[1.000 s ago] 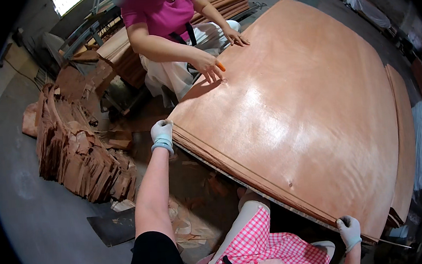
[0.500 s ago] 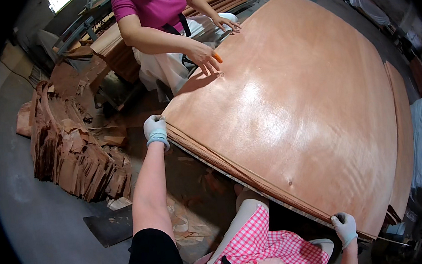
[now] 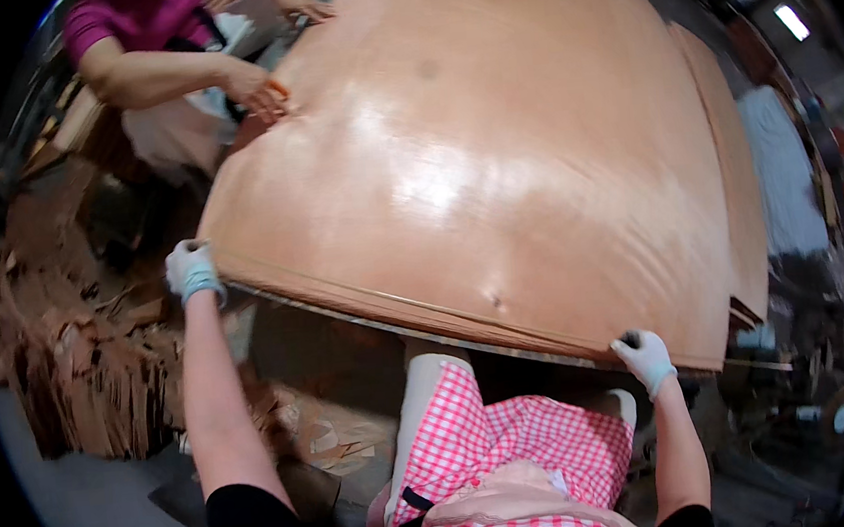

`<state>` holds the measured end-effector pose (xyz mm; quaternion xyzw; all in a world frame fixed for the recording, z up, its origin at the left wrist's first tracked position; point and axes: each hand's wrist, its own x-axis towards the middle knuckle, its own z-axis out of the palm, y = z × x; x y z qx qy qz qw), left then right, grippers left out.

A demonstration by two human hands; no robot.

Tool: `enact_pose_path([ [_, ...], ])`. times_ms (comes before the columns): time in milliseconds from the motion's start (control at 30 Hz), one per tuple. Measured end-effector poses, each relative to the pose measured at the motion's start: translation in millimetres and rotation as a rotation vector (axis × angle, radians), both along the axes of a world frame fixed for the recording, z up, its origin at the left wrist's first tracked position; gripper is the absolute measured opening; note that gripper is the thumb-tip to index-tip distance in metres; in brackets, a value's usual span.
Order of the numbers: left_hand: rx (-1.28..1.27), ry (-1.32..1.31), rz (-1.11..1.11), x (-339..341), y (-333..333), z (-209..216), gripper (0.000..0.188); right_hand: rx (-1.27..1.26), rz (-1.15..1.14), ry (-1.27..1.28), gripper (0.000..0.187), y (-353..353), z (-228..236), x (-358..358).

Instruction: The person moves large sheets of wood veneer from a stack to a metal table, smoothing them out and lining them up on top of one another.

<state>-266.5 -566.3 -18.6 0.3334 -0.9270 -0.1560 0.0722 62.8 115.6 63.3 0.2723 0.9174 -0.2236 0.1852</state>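
A wide, glossy reddish-brown wood veneer sheet [image 3: 533,153] lies on top of a stack of similar sheets. My left hand [image 3: 191,267], in a white glove with a pale blue cuff, is closed on the sheet's near left corner. Farther right, my right hand [image 3: 645,358], gloved the same way, pinches the near edge. Between them a thin pale strip [image 3: 385,294] runs along that edge; whether it is separate from the sheet I cannot tell. Across the left side, a co-worker's bare hand [image 3: 256,89] with an orange fingertip cover touches the sheet. The co-worker's other hand [image 3: 304,6] rests farther back.
Torn veneer pieces [image 3: 89,363] stand in a heap on the left floor. Scraps [image 3: 327,437] lie below the near edge. Another veneer stack [image 3: 725,167] adjoins on the right, with a pale blue cover [image 3: 780,172] beyond. A thin rod [image 3: 757,366] sticks out near the right corner.
My view has swung, so the stack and co-worker sit farther left and higher in the picture. Both my hands keep their places on the near edge.
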Motion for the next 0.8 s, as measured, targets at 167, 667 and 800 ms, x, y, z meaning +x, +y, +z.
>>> enact_pose_path([
  [167, 0.304, 0.164, -0.132, -13, -40, -45, 0.028, 0.01, -0.033, -0.023, 0.04, 3, -3, -1],
  [667, 0.016, 0.503, -0.535, 44, 166, 33, 0.055, -0.025, -0.097, -0.14, 0.04, 8, -15, 0],
  [800, 0.236, 0.26, -1.172, 189, 411, 38, 0.086, -0.052, -0.065, -0.109, 0.039, 9, -21, -4],
])
